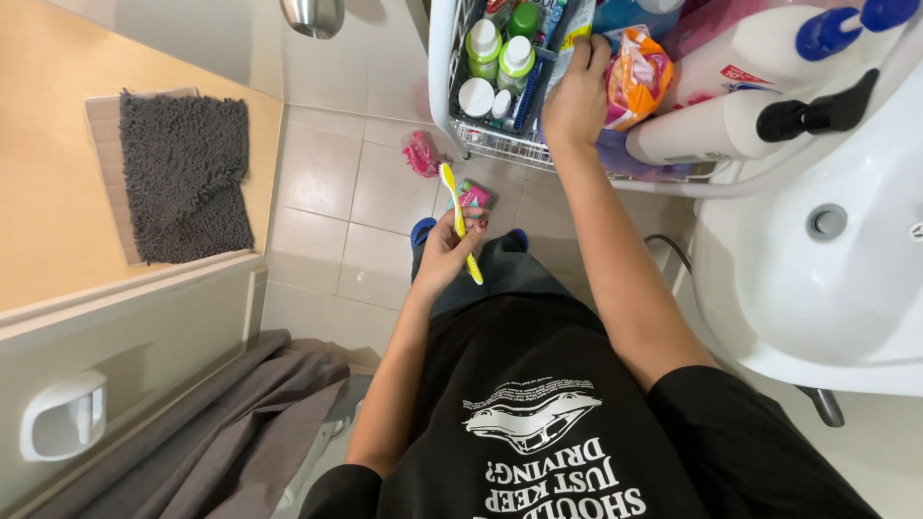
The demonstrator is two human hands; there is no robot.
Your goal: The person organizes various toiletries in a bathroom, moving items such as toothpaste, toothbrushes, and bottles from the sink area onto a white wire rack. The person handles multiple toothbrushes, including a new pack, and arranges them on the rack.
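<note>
Left hand [445, 252], held low over the tiled floor [327, 192], has our fingers curled around a yellow toothbrush [460, 223], bristled end pointing up and away; a small pink-and-green packet [473, 197] seems pinched against the same fingers, though we cannot tell how firmly. Right hand [577, 96] is extended into the white wire basket [500, 144], fingers bent over the items at its right end, beside an orange-and-white pouch [636, 77]; whether it has closed on anything we cannot tell, since the fingertips are hidden. Green-capped bottles [500, 53] stand upright and closely packed just left of that hand. Two large white bottles [731, 115], one with a black pump, lie against the basket's right side, touching the white basin [817, 288].

To work well here, we judge that the right hand should lift items straight up, since neighbours crowd both sides and a sideways pull could topple the bottles. Open room lies to the left, over the floor; the basin rim bounds movement on the right. A pink object [421, 154] lies on the tiles below the basket, and a grey mat [183, 173] rests well apart.
</note>
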